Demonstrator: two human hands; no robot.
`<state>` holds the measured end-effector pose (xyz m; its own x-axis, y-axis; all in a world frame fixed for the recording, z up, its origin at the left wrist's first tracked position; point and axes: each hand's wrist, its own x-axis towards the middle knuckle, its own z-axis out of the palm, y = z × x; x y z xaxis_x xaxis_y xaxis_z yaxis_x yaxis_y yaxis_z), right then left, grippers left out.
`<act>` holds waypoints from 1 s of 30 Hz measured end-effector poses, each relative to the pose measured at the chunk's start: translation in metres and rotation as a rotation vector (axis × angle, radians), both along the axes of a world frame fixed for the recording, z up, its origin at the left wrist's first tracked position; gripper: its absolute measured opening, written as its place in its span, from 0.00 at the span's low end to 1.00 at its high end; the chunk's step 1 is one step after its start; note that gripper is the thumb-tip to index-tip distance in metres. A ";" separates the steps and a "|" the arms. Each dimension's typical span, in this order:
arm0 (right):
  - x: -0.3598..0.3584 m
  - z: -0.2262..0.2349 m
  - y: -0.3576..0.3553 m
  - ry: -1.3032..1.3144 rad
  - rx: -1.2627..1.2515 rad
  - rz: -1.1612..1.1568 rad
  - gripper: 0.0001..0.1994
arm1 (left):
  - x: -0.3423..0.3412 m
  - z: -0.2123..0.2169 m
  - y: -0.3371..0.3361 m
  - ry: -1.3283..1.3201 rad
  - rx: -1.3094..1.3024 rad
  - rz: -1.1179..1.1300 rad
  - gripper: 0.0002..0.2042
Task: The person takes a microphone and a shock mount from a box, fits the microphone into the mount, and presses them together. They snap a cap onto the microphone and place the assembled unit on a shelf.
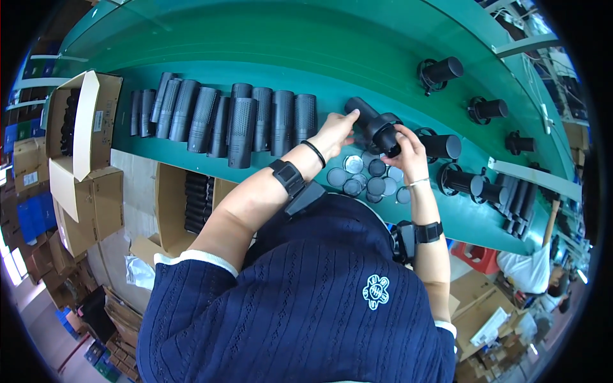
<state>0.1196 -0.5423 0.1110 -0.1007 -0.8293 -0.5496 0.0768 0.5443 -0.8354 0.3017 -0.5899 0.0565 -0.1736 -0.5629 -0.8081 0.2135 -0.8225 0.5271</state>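
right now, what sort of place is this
Likely a factory or workshop: a long green workbench holds a row of textured black cylinders and a cluster of small round grey discs, and brown cardboard boxes stand beside it.

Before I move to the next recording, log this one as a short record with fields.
Right hand: holds a collared black part
Left hand: fingertips at the part's tube end; firmness of grip unclear
Near the hands: loose round discs, some dark, some paler
To the left: grouped black tubes, several with a perforated pattern
To the right: collared black cylinders, several spaced apart
Surface: green table
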 end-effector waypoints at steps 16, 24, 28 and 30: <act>0.010 -0.040 0.002 -1.135 0.197 -0.306 0.27 | 0.004 0.070 -0.017 0.416 -0.763 -0.218 0.33; 0.000 -0.070 0.005 -1.098 0.142 -0.110 0.29 | -0.012 0.062 -0.036 0.347 -0.777 -0.179 0.33; -0.009 -0.050 0.024 -0.838 0.168 -0.032 0.26 | -0.015 0.049 -0.060 0.075 -0.953 -0.196 0.33; -0.020 -0.040 0.039 -0.624 0.170 0.111 0.23 | -0.017 0.034 -0.084 -0.146 -1.125 -0.080 0.33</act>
